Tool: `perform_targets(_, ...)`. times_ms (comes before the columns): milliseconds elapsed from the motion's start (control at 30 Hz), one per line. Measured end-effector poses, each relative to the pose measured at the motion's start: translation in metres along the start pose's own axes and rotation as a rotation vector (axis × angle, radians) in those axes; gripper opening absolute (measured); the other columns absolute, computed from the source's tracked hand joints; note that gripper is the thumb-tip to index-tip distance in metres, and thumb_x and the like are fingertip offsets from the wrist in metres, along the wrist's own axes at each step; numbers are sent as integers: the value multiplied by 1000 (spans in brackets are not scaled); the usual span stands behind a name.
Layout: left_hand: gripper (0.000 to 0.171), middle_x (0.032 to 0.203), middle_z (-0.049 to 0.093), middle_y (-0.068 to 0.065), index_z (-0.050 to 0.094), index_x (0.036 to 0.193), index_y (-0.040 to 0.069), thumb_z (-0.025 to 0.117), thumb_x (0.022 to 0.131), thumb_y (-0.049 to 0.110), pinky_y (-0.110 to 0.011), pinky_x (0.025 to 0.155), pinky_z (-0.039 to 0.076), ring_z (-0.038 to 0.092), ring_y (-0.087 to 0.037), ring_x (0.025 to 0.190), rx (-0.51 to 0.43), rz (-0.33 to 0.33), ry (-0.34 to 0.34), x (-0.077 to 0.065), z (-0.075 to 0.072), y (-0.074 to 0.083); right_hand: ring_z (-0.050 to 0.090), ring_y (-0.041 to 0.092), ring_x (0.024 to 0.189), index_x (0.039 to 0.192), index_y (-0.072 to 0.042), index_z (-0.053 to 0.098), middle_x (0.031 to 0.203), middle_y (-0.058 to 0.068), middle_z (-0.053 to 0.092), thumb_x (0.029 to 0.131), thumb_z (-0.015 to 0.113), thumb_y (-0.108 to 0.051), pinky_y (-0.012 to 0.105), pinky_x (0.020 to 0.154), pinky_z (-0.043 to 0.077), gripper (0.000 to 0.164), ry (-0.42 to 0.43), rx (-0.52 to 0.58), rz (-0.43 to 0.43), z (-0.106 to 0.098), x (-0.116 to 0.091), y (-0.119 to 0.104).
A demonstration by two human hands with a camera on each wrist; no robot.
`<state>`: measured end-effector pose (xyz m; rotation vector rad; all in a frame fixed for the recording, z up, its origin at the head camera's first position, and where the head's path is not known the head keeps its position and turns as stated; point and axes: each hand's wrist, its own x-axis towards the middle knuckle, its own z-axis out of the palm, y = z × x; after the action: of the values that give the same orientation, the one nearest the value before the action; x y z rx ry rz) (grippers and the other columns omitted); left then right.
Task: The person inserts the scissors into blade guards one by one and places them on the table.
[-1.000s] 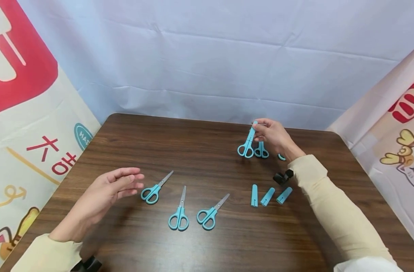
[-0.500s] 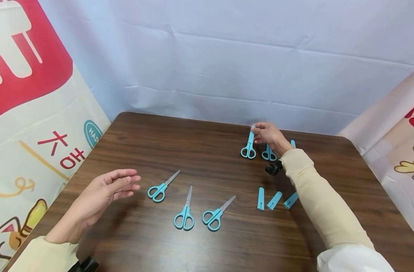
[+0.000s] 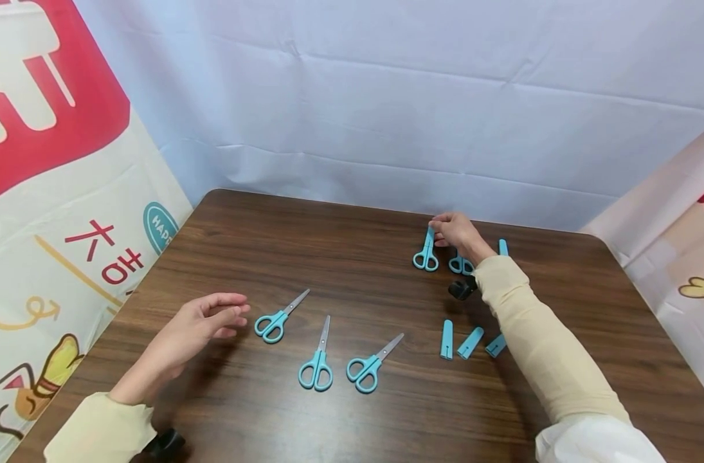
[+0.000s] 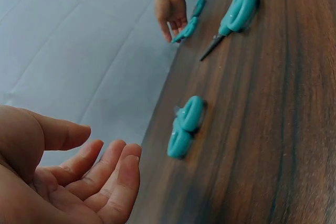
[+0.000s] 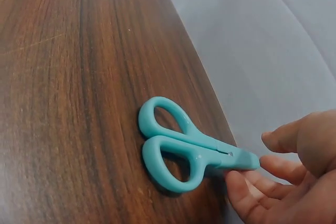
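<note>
At the table's far edge, my right hand (image 3: pixel 456 233) is beside the sheathed tip of a pair of turquoise scissors (image 3: pixel 427 246). In the right wrist view the thumb stands off the sheath, while the other fingertips lie right at its end and under its side. Those scissors (image 5: pixel 210 153) lie on the wood, handles towards the table's middle. A second sheathed pair (image 3: pixel 461 263) shows partly behind this hand. My left hand (image 3: pixel 195 328) hovers at the left with relaxed fingers, holding nothing. Nearest to it are bare-bladed scissors (image 3: pixel 281 314); two more bare pairs, middle (image 3: pixel 319 355) and right (image 3: pixel 377 359), lie alongside.
Three loose turquoise blade sheaths, left (image 3: pixel 447 339), middle (image 3: pixel 470 343) and right (image 3: pixel 495 346), lie right of centre, the last partly under the sleeve. Another sheath tip (image 3: pixel 503 247) shows beyond the right forearm. A pale cloth (image 3: pixel 352 116) hangs behind the brown table (image 3: pixel 259 238).
My right hand has lowered the sheathed scissors onto the table beside the second pair and loosened its grip. The left hand has shifted slightly. The head view has turned a little to the left.
</note>
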<state>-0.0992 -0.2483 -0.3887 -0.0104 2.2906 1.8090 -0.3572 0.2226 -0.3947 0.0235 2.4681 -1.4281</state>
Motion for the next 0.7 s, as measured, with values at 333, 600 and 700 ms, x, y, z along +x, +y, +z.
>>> perform_targets(333,44,134,63,-26,50,141,-11,56,108,16,-32,89,58,67,-30,111,15,-27,-4,13,12,-6,55,34,120,152,5,43,147,25,46,112,44,-19,44,103,52,46,0,18,4,-1,0,3)
perform_targets(600,38,132,65,-25,54,139,-10,55,108,12,-34,89,58,66,-30,111,114,-10,29,20,15,-4,56,38,124,152,5,42,144,27,49,112,44,-17,45,105,51,46,-10,43,2,-10,-11,7)
perform_targets(700,37,130,66,-24,56,137,-9,57,107,12,-34,87,59,66,-30,111,166,-6,55,23,17,-4,56,37,125,153,5,42,145,27,50,112,47,-18,46,105,50,47,-13,41,-3,-13,-22,4)
